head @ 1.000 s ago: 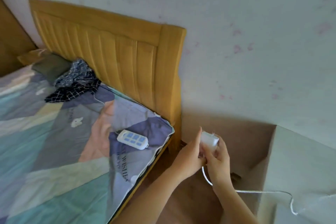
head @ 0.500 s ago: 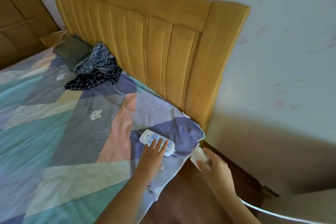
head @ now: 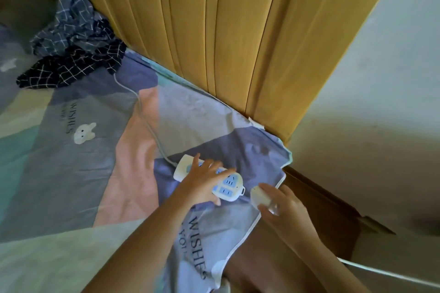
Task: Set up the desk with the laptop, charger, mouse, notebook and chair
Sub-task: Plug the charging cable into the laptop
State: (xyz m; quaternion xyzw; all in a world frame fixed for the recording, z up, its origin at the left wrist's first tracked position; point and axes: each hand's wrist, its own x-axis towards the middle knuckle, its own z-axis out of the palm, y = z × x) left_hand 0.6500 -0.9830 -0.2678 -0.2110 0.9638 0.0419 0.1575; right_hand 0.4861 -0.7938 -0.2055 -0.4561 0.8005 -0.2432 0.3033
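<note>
A white power strip with blue sockets lies on the bed's corner, its grey cord running up the sheet toward the headboard. My left hand is pressed over the strip's middle, gripping it. My right hand holds the white charger plug just right of the strip's free end, a small gap between them. The charger's white cable trails off to the lower right.
A patchwork bed sheet covers the bed. The padded yellow headboard stands behind it. Crumpled checked cloth lies at the upper left. A pale wall and a brown wooden bed rail are on the right.
The view has closed in on the bed corner. My left hand went from the charger to the power strip and settled on it. My right hand brought the charger plug next to the strip.
</note>
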